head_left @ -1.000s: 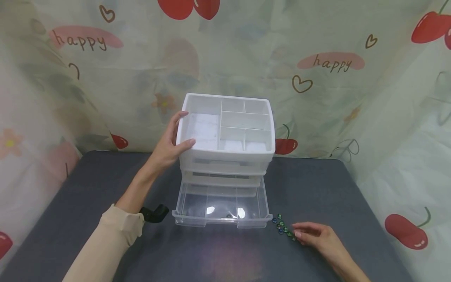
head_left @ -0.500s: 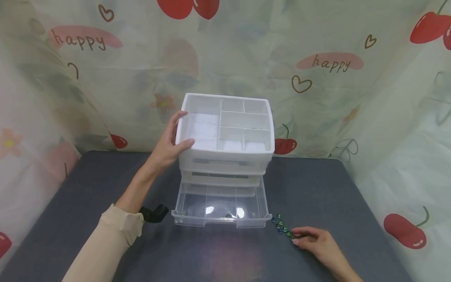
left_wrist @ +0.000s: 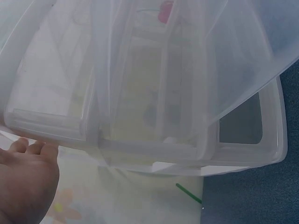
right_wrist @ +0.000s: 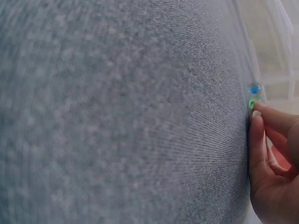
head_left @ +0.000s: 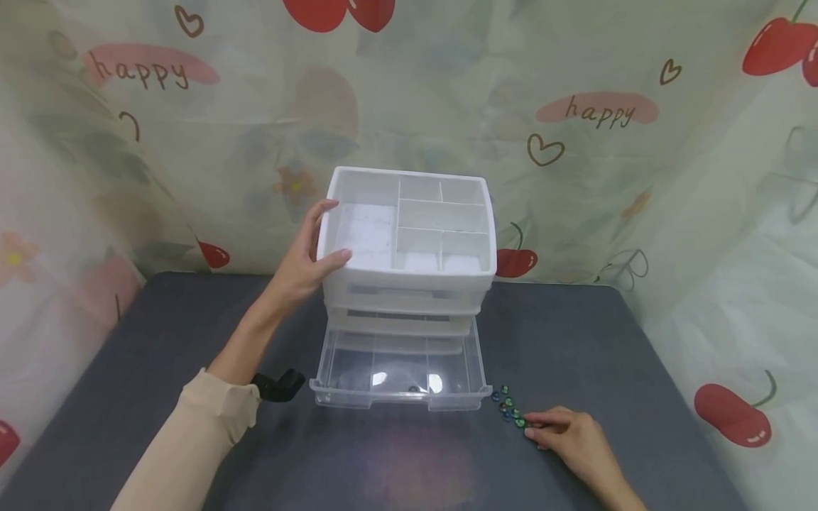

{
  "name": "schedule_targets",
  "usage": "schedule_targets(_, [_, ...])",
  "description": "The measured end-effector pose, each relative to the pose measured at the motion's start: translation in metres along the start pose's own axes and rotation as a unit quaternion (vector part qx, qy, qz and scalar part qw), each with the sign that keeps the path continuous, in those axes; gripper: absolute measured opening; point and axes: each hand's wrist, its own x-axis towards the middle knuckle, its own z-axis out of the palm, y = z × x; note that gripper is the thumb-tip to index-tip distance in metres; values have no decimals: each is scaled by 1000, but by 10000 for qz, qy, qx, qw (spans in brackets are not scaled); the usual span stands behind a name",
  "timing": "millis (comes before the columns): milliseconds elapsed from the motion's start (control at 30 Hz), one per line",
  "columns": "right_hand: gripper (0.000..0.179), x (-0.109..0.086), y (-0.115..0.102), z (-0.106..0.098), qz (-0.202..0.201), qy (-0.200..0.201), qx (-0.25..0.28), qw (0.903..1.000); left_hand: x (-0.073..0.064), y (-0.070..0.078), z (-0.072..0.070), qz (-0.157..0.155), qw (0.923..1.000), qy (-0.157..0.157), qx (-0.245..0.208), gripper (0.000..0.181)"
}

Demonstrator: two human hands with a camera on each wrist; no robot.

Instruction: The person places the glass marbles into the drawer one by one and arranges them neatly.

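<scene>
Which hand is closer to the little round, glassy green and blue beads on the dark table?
The right hand: it is right beside the beads, at their near end. The left hand is farther away, gripping the left rim of the white plastic drawer box.

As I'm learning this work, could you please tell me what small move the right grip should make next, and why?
Most likely, securing the right grip on the nearest green bead would be best: its fingertips are right at that bead, though contact is unclear; the left grip holds the white organizer by its side rim, and the clear drawer stands open nearby.
</scene>
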Motion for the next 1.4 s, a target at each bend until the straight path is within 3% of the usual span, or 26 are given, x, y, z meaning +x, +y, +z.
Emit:
schedule_targets(133, [20,2,1,-1,-46,-30,49,10000,-1,0,0,-2,10000,13,28,73])
schedule_targets(267, [20,3,4,-3,-83,-193,494,9986,-1,-1,-1,10,10000,17,69,73])
schedule_targets(467, [28,5,9,-8,-92,-615,1339,9890,0,-1,-2,25,10000,37,3,73])
schedule_targets(633, [32,7,7,-11,-337,-782,1639,9828,-1,-2,-3,43,10000,77,-33,73])
schedule_targets(900, [30,8,-6,-14,-822,-306,1645,9825,1,-3,-1,91,9999,77,-71,72])
schedule_targets(1000, [32,9,-14,-17,-774,-209,1545,9847,0,-2,0,116,9998,71,-109,72])
schedule_targets(1233, [41,13,-34,-21,-596,-388,1331,9886,0,-3,1,188,9997,82,-150,72])
schedule_targets(1400, [41,16,-46,-22,-761,-470,1235,9883,-1,-2,1,159,9996,100,-195,72])
